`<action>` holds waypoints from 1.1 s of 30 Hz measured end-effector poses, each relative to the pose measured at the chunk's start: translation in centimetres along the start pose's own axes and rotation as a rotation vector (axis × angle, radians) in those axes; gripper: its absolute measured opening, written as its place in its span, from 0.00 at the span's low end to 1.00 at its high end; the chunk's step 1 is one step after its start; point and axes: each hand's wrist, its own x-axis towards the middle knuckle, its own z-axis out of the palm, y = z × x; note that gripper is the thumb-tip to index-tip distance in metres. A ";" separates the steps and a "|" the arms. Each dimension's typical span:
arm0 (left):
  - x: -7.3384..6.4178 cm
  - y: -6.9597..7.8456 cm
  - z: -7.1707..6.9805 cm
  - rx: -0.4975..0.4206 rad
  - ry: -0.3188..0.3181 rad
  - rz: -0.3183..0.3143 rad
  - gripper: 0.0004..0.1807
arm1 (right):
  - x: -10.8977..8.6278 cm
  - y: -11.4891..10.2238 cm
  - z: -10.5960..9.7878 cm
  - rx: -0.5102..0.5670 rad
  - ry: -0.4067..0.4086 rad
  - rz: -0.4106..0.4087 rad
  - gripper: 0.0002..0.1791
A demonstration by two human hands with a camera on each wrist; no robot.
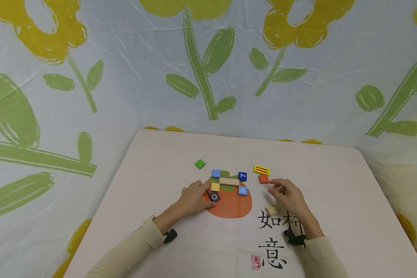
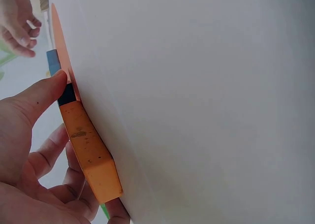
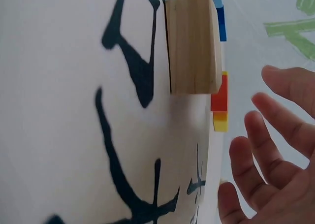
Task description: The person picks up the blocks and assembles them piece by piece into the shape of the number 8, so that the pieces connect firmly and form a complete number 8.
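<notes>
Pale pink table (image 1: pixel 333 173): bore everything. Left hand (image 1: pixel 194 197): curled round an orange block (image 2: pixel 91 150), thumb at the dark 0 block (image 1: pixel 214 197) beside it. Right hand (image 1: pixel 292 197): empty, fingers parted, near the red block (image 1: pixel 263 179). Light, level pressure seemed best, sparing the yellow block (image 1: pixel 215 187).

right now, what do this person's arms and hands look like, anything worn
Left sleeve and right sleeve are beige and long. A small dark device sits at the left wrist and another at the right. Neither hand wears a glove.
</notes>
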 end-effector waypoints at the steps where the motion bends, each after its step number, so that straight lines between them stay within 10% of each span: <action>1: 0.0 0.0 0.0 -0.003 0.001 0.001 0.19 | 0.0 0.1 -0.1 0.006 -0.021 0.004 0.18; 20: -0.1 0.0 0.1 -0.021 0.000 -0.002 0.20 | -1.9 2.6 -2.9 0.203 -0.426 -0.101 0.21; 33: 0.0 0.1 0.0 -0.005 -0.004 -0.014 0.20 | -2.0 2.6 -2.6 0.135 -0.405 -0.244 0.20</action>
